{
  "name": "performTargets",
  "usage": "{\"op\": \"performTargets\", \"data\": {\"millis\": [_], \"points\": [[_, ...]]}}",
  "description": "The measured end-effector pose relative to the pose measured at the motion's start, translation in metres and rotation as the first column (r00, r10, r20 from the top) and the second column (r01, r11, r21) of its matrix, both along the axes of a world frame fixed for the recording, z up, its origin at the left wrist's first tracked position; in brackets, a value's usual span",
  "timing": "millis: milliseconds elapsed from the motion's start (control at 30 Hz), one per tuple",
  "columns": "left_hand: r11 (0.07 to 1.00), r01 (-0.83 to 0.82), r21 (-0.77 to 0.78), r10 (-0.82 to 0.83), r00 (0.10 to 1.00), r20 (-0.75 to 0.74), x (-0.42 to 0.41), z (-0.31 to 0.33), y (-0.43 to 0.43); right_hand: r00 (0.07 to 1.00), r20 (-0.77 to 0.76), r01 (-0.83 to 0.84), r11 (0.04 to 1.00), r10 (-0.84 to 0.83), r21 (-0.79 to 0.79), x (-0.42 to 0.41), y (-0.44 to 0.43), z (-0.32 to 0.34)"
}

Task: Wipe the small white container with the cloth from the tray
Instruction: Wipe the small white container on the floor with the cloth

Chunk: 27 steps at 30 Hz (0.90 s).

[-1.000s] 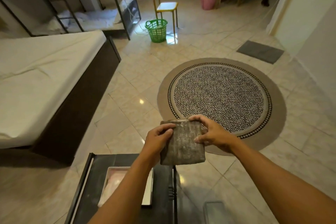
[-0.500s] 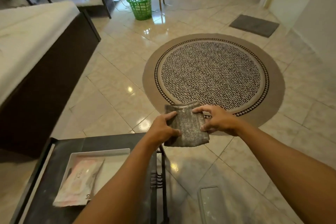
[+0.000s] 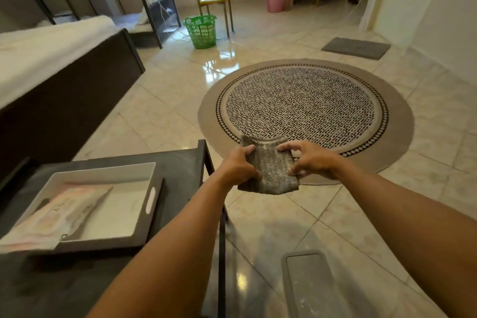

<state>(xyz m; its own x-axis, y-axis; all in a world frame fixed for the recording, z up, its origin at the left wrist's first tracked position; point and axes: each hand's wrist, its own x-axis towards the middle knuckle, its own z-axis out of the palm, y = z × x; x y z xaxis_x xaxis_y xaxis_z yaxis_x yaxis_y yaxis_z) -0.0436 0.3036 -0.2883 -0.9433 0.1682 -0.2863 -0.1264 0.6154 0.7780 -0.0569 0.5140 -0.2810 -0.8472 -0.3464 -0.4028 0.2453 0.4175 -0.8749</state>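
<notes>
Plainly the cloth (image 3: 268, 165) was already out of the tray (image 3: 154, 183) and in hand: the left hand (image 3: 238, 162) pinched its left edge with thumb on top, and the right hand (image 3: 309, 160) pressed fingertips on its right edge, both closed on the same folded grey piece, held in the air out past the edge of the dark table (image 3: 180, 162). The tray sat on that table to the left of the left forearm, with a pale packet (image 3: 59, 217) draped over its near corner. No small white container could be made out anywhere, so I judged the step to be readying or folding the cloth before any wiping had begun. Next would seem to call for finding the container, freeing one hand to steady it, and bringing the cloth against its surface
</notes>
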Motion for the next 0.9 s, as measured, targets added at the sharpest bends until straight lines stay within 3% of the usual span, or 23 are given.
{"op": "performTargets", "data": {"millis": [433, 667, 900], "points": [[0.996, 0.039, -0.075, -0.056, 0.970, -0.238, 0.191, 0.040, 0.026, 0.971, -0.223, -0.044, 0.984, 0.083, 0.172, 0.184, 0.022, 0.052], [0.997, 0.041, -0.065, -0.054, 0.975, -0.214, 0.248, 0.039, 0.026, 0.956, -0.274, -0.043, 0.973, 0.106, 0.225, 0.245, 0.020, 0.049], [0.993, -0.018, -0.115, -0.008, 0.975, -0.220, 0.262, 0.032, 0.022, 0.939, -0.293, -0.094, 0.953, 0.182, 0.289, 0.247, 0.011, 0.038]]}}
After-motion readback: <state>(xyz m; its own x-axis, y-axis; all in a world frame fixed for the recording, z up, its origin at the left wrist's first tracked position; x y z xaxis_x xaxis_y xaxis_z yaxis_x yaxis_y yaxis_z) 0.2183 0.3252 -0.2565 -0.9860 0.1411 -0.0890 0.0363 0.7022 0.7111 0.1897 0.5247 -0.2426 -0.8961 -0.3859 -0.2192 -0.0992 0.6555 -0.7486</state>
